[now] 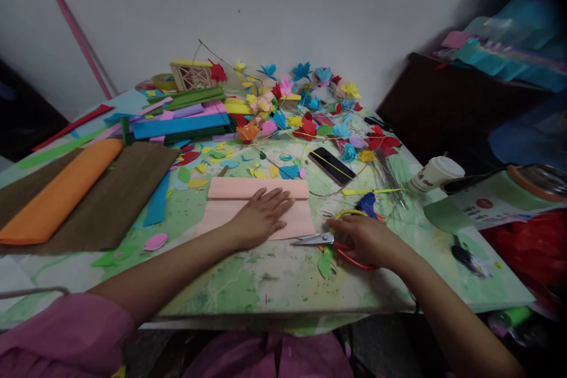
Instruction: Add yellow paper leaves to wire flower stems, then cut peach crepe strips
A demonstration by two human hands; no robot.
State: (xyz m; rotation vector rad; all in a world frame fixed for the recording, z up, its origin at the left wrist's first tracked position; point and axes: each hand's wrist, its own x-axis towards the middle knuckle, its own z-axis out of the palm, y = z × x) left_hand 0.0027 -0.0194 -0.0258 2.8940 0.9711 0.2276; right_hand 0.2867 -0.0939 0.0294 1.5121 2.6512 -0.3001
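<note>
A pale pink sheet of paper lies on the table in front of me, its far edge folded over into a strip. My left hand rests flat on it, fingers spread across the fold. To the right, my right hand is closed on red-handled scissors, with fingers on the handles. The metal blades point left, close to the paper's near right corner. Just beyond that hand is a dark blue object. A green paper leaf lies below the scissors.
Paper flowers and a phone lie beyond my hands. Folded coloured papers and brown paper with an orange roll are left. A white cup and green bottle stand right.
</note>
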